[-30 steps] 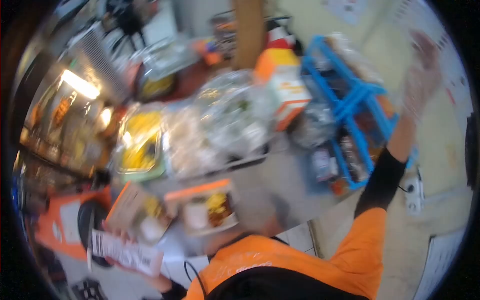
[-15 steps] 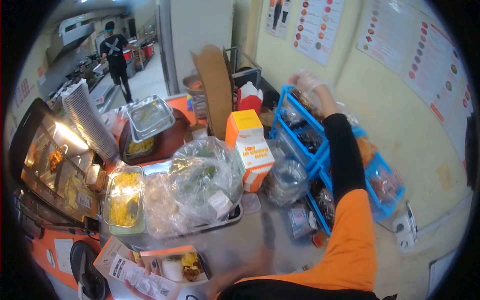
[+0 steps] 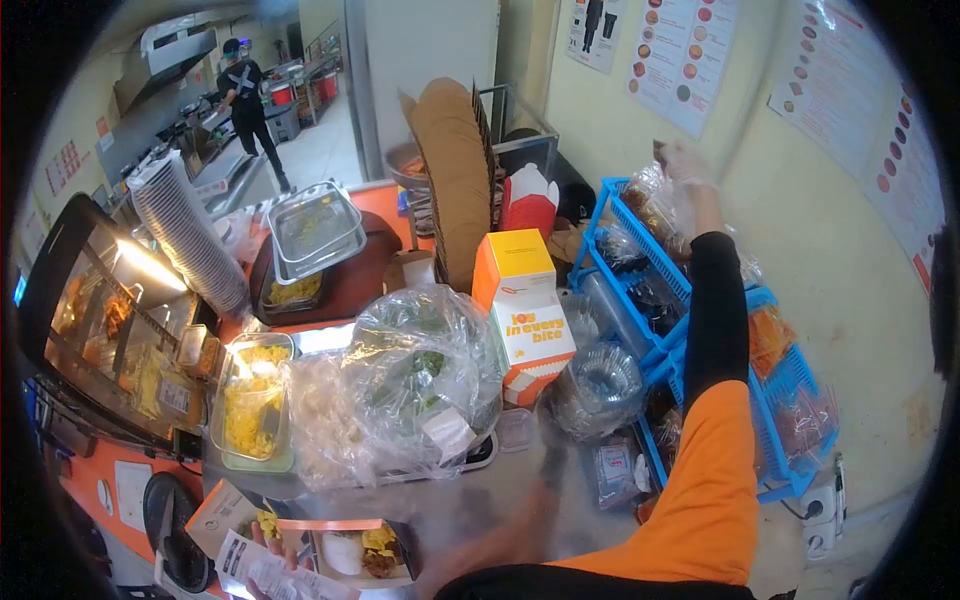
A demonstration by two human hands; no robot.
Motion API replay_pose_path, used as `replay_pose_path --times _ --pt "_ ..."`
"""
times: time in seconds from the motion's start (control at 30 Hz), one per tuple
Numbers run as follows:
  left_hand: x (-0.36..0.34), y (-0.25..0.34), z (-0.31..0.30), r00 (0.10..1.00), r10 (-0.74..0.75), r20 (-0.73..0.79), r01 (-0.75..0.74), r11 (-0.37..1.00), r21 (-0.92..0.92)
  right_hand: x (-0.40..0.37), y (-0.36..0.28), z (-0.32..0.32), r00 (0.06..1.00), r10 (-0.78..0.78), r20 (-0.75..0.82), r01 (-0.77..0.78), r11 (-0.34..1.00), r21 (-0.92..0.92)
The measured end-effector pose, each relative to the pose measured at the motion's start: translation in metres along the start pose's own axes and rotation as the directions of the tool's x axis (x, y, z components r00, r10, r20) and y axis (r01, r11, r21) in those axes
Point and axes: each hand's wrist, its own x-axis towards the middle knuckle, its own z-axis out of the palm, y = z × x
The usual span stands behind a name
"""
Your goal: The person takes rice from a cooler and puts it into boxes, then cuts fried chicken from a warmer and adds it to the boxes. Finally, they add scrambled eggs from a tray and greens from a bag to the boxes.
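At the lower left, my left hand (image 3: 270,548) grips an open cardboard takeaway box (image 3: 397,548), its fingers partly covered by a printed paper receipt (image 3: 268,571). White rice (image 3: 343,552), yellow scrambled-looking food (image 3: 379,538) and a brown piece (image 3: 378,565) lie in the box. My right hand (image 3: 688,168), in a clear plastic glove, is up over the top blue basket (image 3: 645,232). Its fingers are closed by a dark bit and a clear plastic bag (image 3: 650,195) with brown contents. What exactly they pinch is too small to tell.
A yellow, orange and white carton (image 3: 528,335), clear plastic lids (image 3: 602,385) and a big plastic bag of greens (image 3: 420,375) stand on the metal counter. Stacked cups (image 3: 190,235) and a lit food warmer (image 3: 110,330) are left. A person (image 3: 245,105) is in the kitchen behind.
My view has turned, shifting the scene rightward and down. My right hand has moved right along the top basket, and the clear bag stands up beside it. The receipt has tilted over my left hand.
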Motion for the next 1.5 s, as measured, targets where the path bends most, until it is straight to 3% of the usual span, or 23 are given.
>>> replay_pose_path --times 0.1,0.2,0.27,0.37,0.47,0.57,0.67,0.7,0.77,0.83,0.87,0.9,0.93,0.97,1.0,1.03,1.07,1.1,1.13,1.2,1.27,1.4,1.5 --pt "0.006 -0.005 0.011 0.999 0.025 0.042 -0.027 0.999 0.046 0.030 0.018 0.006 0.956 -0.164 -0.243 0.173 0.985 0.019" --pt "0.007 -0.011 0.018 0.997 0.034 0.071 -0.039 0.996 0.075 0.028 0.002 0.024 0.962 -0.270 0.046 0.259 0.841 -0.476" --pt "0.004 -0.010 0.019 0.995 0.054 0.078 -0.061 0.994 0.090 0.029 0.025 0.056 0.960 -0.194 0.203 0.281 0.685 -0.673" --pt "-0.007 -0.006 0.011 0.991 0.120 0.054 -0.124 0.988 0.089 -0.011 -0.007 0.058 0.968 -0.089 0.236 0.237 0.649 -0.723" --pt "-0.017 0.005 0.010 0.982 0.176 0.068 -0.184 0.973 0.141 -0.037 -0.028 0.044 0.962 -0.161 0.221 0.273 0.623 -0.733" --pt "-0.027 0.018 0.001 0.974 0.222 0.051 -0.228 0.958 0.174 -0.032 -0.037 0.043 0.986 0.041 0.164 0.073 0.772 -0.632" --pt "-0.029 0.021 -0.008 0.992 0.118 0.046 -0.125 0.977 0.174 -0.052 -0.014 0.026 0.854 -0.518 0.041 0.425 0.651 -0.629" --pt "-0.031 0.023 -0.011 0.998 0.040 0.043 -0.047 0.984 0.174 -0.043 -0.006 0.025 0.842 -0.538 -0.052 0.414 0.704 -0.577" --pt "-0.022 0.017 -0.010 0.994 -0.083 -0.069 0.099 0.961 0.259 -0.023 -0.006 0.014 0.865 -0.378 -0.331 0.333 0.924 -0.187" --pt "-0.033 0.002 -0.012 0.936 -0.105 -0.337 0.242 0.886 0.395 -0.052 -0.030 -0.003 0.846 -0.344 -0.407 0.395 0.918 0.046" --pt "-0.024 0.001 -0.020 0.925 -0.085 -0.371 0.302 0.758 0.578 -0.078 -0.045 -0.002 0.843 -0.352 -0.407 0.439 0.887 0.142" --pt "-0.014 0.020 -0.029 0.950 -0.268 -0.160 0.241 0.302 0.922 -0.115 -0.060 -0.003 0.867 -0.369 -0.335 0.461 0.850 0.254" --pt "-0.016 0.004 0.008 0.981 -0.145 -0.129 0.159 0.221 0.962 -0.158 -0.067 0.005 0.784 -0.534 -0.318 0.584 0.807 0.084" --pt "-0.004 0.018 -0.036 0.952 -0.283 -0.120 0.200 0.274 0.941 -0.202 -0.074 0.012 0.674 -0.680 -0.290 0.691 0.718 -0.080" --pt "0.002 0.012 -0.050 0.953 -0.273 -0.134 0.268 0.545 0.795 -0.246 -0.074 0.021 0.374 -0.905 -0.204 0.752 0.425 -0.505" --pt "0.008 0.010 -0.036 0.951 -0.249 -0.186 0.297 0.552 0.779 -0.294 -0.076 0.035 0.641 -0.764 0.067 0.748 0.643 0.164" --pt "0.020 0.015 -0.042 0.943 -0.307 -0.130 0.285 0.539 0.793 -0.341 -0.079 0.049 0.803 -0.498 0.326 0.220 0.758 0.614" --pt "0.027 0.018 -0.051 0.929 -0.365 -0.065 0.263 0.527 0.808 -0.391 -0.083 0.064 0.739 -0.616 0.274 0.408 0.732 0.545" --pt "0.027 0.020 -0.048 0.924 -0.377 -0.068 0.282 0.550 0.786 -0.421 -0.090 0.077 0.540 -0.768 0.346 0.410 0.598 0.689" --pt "0.027 0.021 -0.042 0.911 -0.409 -0.055 0.313 0.597 0.739 -0.488 -0.122 0.081 0.434 -0.714 0.549 0.195 0.670 0.716" --pt "0.017 0.024 -0.038 0.930 -0.355 -0.096 0.306 0.601 0.739 -0.531 -0.125 0.108 0.351 -0.825 0.443 0.268 0.541 0.797" --pt "-0.026 0.050 -0.041 0.975 -0.172 -0.144 0.224 0.736 0.639 -0.587 -0.138 0.128 0.320 -0.847 0.425 0.446 0.530 0.721" --pt "-0.068 0.080 -0.048 0.991 -0.049 -0.126 0.102 0.882 0.459 -0.607 -0.148 0.121 0.437 -0.776 0.455 0.270 0.595 0.757"
